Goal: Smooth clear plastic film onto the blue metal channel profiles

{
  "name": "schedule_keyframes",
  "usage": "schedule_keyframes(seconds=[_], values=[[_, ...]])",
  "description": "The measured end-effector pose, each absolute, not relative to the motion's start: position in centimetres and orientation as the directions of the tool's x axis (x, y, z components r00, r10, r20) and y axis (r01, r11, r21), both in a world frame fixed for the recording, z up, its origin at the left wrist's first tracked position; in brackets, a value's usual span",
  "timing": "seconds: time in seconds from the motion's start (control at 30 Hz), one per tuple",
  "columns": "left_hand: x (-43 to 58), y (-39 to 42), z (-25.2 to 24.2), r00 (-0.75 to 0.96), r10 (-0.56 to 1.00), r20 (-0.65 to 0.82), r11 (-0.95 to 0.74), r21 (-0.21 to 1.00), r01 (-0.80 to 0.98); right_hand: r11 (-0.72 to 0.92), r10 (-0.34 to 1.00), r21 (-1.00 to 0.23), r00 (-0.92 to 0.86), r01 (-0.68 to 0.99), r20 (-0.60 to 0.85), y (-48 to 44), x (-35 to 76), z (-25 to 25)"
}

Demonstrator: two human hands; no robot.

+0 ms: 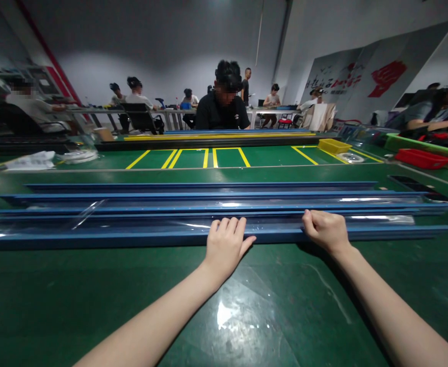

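Note:
Long blue U-shaped channels lie side by side across the green table, the nearest blue channel [132, 238] in front of me. My left hand [226, 244] rests on the near wall of that channel, its fingers laid over the edge and its thumb stretched out to the right. My right hand [326, 230] is closed in a fist over the same channel farther right; whatever its fingers hold is hidden. Clear shiny film [89, 213] shows inside the channels. Behind lie another blue channel [323, 195] and a farther blue strip [193, 186].
A dark phone-like slab [418, 187] lies at the right. Beyond are a yellow tray [334, 147], a red tray [422, 159], a tape roll [350, 158] and white paper [31, 160]. Yellow and black strips lie before a person [222, 109] seated opposite. Other people sit farther back.

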State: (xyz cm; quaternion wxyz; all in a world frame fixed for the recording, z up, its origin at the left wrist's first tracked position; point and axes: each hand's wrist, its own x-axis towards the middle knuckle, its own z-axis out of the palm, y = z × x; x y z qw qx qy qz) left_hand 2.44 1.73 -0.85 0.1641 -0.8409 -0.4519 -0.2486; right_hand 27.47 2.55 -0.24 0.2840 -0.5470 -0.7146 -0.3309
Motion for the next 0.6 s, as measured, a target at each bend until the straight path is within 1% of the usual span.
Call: schedule_keyframes(seconds=[0.27,0.5,0.6], values=[[2.6,1.7,-0.9,0.472,0.692,0.546,-0.526,-0.066,0.848,0.123,0.595,0.194,-0.229,0.973,0.770,2.4,27.3,-0.3],[2.6,1.6,-0.9,0.472,0.686,0.554,-0.528,-0.067,0.846,0.144,0.512,0.211,-0.255,0.967,0.820,2.2,26.4,-0.1],[2.6,1.6,-0.9,0.475,0.681,0.558,-0.530,-0.073,0.845,0.196,0.496,0.223,-0.293,0.955,0.817,2.1,25.1,-0.2]])
